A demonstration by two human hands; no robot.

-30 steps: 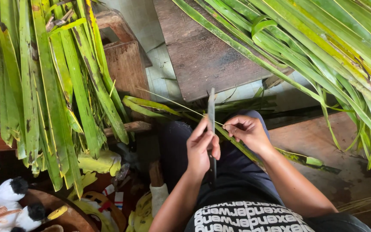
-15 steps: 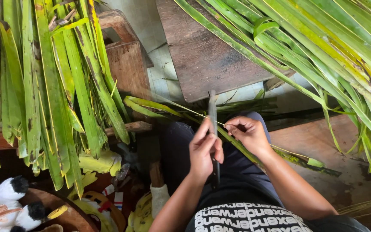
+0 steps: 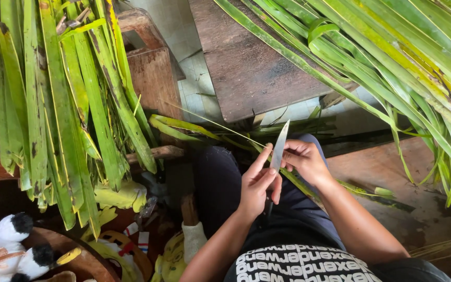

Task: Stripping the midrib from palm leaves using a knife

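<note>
My left hand [image 3: 257, 185] grips a knife [image 3: 279, 147] by its handle, the bare blade pointing up and away from me. The left thumb rests on a thin pale leaf rib [image 3: 220, 125] that runs off to the upper left. My right hand [image 3: 303, 161] pinches the green palm leaf strip [image 3: 358, 187] right beside the blade; the strip trails down to the right over my lap. Both hands meet above my dark-trousered knees.
A bundle of cut green leaf strips [image 3: 53, 104] hangs at the left over a wooden box [image 3: 152, 78]. A dark wooden bench [image 3: 251, 68] lies ahead. Whole palm fronds [image 3: 392, 57] arch across the upper right. Yellowish scraps and toys clutter the floor at lower left.
The knife blade has tilted from upright to leaning right, and the hands have shifted slightly along the leaf. The rest of the scene has barely changed.
</note>
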